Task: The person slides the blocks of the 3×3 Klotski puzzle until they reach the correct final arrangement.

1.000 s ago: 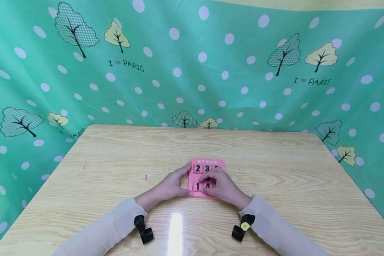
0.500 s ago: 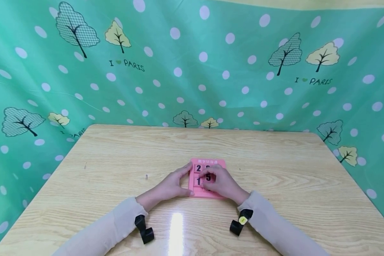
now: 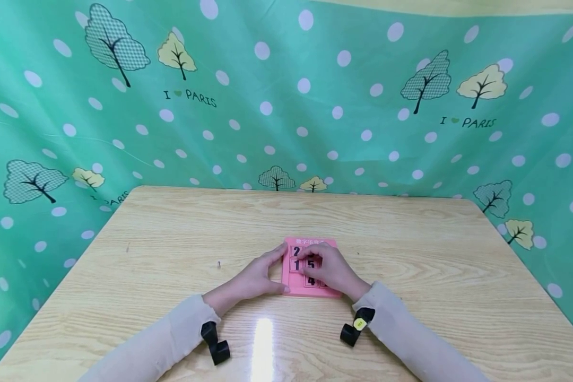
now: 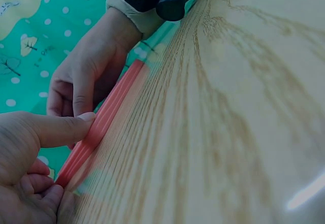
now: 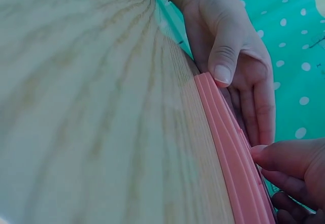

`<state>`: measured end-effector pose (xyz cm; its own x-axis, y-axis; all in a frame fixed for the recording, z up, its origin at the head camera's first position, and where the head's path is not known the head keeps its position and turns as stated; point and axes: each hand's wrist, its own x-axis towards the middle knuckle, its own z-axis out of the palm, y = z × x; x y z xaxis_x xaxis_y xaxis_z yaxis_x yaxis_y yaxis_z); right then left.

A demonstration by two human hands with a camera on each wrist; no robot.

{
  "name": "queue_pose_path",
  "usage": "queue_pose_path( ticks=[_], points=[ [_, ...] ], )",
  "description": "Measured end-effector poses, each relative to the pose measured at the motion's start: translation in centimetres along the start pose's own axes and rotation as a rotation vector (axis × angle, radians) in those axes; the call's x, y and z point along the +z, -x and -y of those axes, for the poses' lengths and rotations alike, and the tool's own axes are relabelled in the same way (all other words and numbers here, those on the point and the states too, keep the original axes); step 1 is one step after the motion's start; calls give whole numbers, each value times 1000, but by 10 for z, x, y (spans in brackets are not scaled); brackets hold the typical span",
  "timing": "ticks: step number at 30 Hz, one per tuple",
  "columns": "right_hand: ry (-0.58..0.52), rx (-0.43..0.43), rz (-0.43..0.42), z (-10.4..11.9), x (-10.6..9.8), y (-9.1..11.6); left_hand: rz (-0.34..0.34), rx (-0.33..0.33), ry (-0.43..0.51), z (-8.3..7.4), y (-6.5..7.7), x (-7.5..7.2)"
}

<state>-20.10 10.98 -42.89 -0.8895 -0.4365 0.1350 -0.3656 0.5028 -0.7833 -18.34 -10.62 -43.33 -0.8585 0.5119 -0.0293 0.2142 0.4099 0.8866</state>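
A pink number sliding puzzle lies flat on the table; in both wrist views its ridged pink side shows edge-on. My left hand holds the puzzle's left edge, forefinger at the upper corner and thumb at the lower one. The thumb and forefinger of my right hand come down at a tile marked 1, pinching it in the left column. Above it sits the tile marked 2. Tiles marked 5 and 4 show beside it; my right hand hides most others. The lower-left slot is bare.
The wooden table surrounds the puzzle, with a bright light reflection at its front. A green dotted cloth hangs behind the far edge. Each sleeved wrist carries a black camera, one on the left and one on the right.
The tile marked 1 has moved up from the bottom row to the middle row. My right hand shifted slightly up with it; the 4 is now more exposed. My left hand stays put.
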Motion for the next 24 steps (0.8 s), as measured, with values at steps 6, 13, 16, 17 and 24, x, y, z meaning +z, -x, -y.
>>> queue_pose_path(
  ticks=[6, 13, 16, 17, 24],
  points=[
    [3, 20, -4, 1, 0, -1, 4, 12, 13, 1, 0, -1],
    [-25, 20, -1, 1, -1, 0, -1, 10, 15, -1, 2, 0],
    [-15, 5, -2, 0, -1, 2, 0, 13, 24, -1, 2, 0],
    [-14, -1, -3, 0, -2, 3, 1, 14, 26, -1, 2, 0],
    [22, 4, -15, -1, -6, 16, -4, 5, -5, 1, 0, 1]
  ],
)
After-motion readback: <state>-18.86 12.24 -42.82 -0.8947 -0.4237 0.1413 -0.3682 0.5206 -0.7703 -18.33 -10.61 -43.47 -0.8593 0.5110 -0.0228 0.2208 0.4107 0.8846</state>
